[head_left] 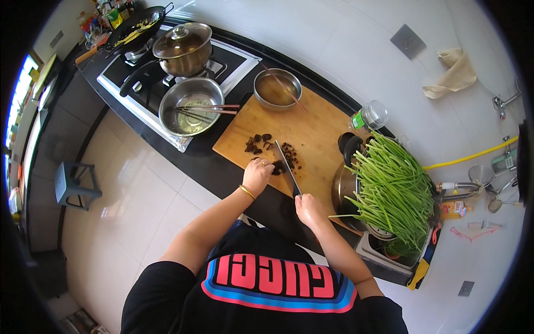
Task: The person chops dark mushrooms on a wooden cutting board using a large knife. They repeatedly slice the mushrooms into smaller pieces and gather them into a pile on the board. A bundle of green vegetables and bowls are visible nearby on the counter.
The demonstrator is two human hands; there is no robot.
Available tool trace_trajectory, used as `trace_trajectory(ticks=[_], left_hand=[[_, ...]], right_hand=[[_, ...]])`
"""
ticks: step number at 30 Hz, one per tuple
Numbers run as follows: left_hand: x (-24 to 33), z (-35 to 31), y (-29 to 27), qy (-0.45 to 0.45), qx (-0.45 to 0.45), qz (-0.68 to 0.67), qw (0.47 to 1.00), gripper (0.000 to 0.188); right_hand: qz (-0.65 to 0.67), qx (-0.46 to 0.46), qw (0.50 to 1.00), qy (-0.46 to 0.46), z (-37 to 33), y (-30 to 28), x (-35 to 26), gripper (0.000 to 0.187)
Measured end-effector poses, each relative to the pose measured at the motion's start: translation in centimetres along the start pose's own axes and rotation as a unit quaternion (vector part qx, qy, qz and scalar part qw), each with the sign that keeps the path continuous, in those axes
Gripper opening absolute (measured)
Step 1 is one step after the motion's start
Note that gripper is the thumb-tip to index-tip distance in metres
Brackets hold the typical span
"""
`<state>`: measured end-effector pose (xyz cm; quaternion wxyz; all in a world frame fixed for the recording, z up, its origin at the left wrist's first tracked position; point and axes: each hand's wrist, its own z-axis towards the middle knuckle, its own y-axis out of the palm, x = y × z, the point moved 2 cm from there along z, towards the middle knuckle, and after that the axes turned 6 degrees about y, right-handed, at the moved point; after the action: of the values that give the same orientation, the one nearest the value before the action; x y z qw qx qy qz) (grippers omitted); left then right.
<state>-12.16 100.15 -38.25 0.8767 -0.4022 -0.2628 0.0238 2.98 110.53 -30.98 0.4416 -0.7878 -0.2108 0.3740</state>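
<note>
One wooden board [325, 131] on black counter [210, 167], pale tiled floor [125, 206], right hand [311, 210] gripping knife [286, 166], left hand [258, 176] clamping dark pieces [277, 168]

My blade [287, 168] is grey, the bits [288, 151] dark brown, the board [318, 129] tan, my shirt [261, 320] black with pink-and-blue bands [278, 304].

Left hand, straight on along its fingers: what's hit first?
Likely the dark pieces right in front of the left hand, perhaps touching it; the knife seems next, though depth is unclear.
</note>
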Motion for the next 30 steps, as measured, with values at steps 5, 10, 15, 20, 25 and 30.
trace_trajectory(ticks=[5,10,15,20,25,30], left_hand=[[0.0,-0.2,0.0,0.006,-0.018,-0.013,1.0,0.006],[0.3,-0.3,0.0,0.013,-0.011,-0.013,1.0,0.009],[0.3,-0.5,-0.5,-0.002,0.004,-0.03,1.0,0.009],[0.0,-0.5,-0.3,-0.056,-0.012,-0.066,0.996,0.009],[0.0,-0.2,0.0,-0.077,-0.009,-0.077,0.994,0.009],[0.4,0.1,-0.8,-0.11,0.026,-0.094,0.989,0.01]], right_hand=[[-0.012,-0.005,1.0,0.01,0.6,1.1,-0.8,0.035],[0.065,-0.01,0.997,0.042,2.0,1.1,-0.3,0.035],[-0.019,0.014,1.0,-0.012,0.7,-0.3,0.3,0.034],[-0.052,-0.018,0.998,-0.012,0.2,-0.5,0.3,0.034],[-0.021,-0.014,1.0,0.007,0.9,1.5,0.1,0.037],[0.081,0.02,0.996,0.024,1.2,0.6,1.0,0.037]])
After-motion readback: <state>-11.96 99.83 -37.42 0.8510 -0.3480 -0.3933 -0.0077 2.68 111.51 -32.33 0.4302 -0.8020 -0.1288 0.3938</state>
